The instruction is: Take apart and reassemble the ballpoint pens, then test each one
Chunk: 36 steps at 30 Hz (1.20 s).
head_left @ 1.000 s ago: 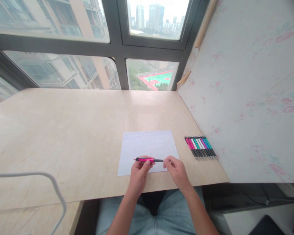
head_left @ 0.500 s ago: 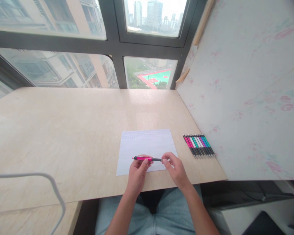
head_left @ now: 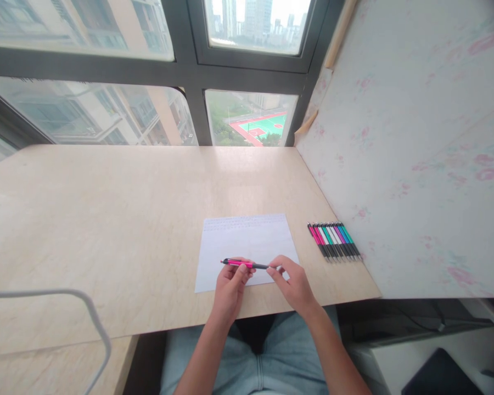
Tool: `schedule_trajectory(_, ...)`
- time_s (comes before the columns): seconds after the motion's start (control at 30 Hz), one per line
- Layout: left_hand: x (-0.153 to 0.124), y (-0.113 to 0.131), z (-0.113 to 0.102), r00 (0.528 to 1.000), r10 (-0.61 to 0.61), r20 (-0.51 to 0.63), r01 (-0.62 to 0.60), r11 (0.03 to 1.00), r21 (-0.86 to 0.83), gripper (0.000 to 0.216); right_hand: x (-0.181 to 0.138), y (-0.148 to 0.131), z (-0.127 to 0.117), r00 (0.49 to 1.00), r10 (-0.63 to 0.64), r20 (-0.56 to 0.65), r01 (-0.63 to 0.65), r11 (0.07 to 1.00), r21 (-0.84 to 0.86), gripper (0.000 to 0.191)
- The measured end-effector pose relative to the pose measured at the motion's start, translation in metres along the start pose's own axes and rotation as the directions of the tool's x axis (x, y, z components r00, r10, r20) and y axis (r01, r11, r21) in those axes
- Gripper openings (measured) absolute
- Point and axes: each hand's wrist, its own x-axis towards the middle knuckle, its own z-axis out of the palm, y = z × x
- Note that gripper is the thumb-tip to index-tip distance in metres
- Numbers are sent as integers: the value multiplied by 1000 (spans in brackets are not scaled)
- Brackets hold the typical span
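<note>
A pink pen with a black grip (head_left: 232, 262) lies sideways above the near part of a sheet of paper (head_left: 247, 240). Handwritten lines run across the top of that sheet; the lower part shows bare white. My left hand (head_left: 230, 286) is closed around the middle of the pen, thumb on the pink barrel, clicker end pointing left. At the other end, my right hand (head_left: 293, 282) pinches the pen's tip between thumb and fingers, so the very point is hidden.
To the right of the paper, a row of several coloured pens (head_left: 333, 241) lies side by side, close to the floral-papered wall (head_left: 420, 164). A grey cable (head_left: 88, 307) loops over the desk (head_left: 119, 236) at the left. Windows stand behind the far edge.
The pen's clicker end has risen slightly, so the pen slants down a little more towards my right hand. Both hands keep their hold. The view has shifted very slightly.
</note>
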Motion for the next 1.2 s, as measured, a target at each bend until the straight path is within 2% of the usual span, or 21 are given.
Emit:
schedule_trajectory(0.13,-1,0,1,1000,-4,15,5,1000,-4,17,-2,-3,0,998,-66,6,67,998,-23,23)
schedule_trajectory(0.23,-1,-1,0,999,2,36,-3,1000,20,17,-3,-4,1,998,-66,-10,66,997,-28,29)
schedule_trajectory(0.37,-2,-2,-2,998,16,62,-19,998,54,17,-4,-3,6,996,87,-27,-86,996,37,40)
schedule_trajectory(0.47,-3,-1,-2,996,13,83,-18,998,61,16,-3,-1,9,971,236,36,-238,954,182,47)
schedule_trajectory(0.57,-5,1,-1,995,10,96,-18,997,81,15,-2,1,8,947,308,93,-322,915,245,51)
schedule_trajectory(0.67,-5,1,0,996,14,84,-22,994,104,18,-2,0,5,953,298,61,-304,930,209,48)
schedule_trajectory(0.83,-3,-1,0,998,21,58,-27,993,116,21,-2,-3,10,978,199,-62,-197,980,39,41)
schedule_trajectory(0.93,-2,-2,-1,999,30,44,-34,994,103,22,-3,-3,16,974,207,-90,-208,978,3,43)
schedule_trajectory(1.03,-2,-2,-2,998,21,53,-26,996,87,22,-5,0,18,961,272,-43,-269,961,68,47)
schedule_trajectory(1.13,-2,-3,-3,998,18,59,-24,995,96,19,-7,1,14,942,318,108,-332,932,147,51)
schedule_trajectory(1.2,-1,-3,-3,998,29,57,-36,992,121,17,-8,-2,9,933,306,187,-337,928,161,49)
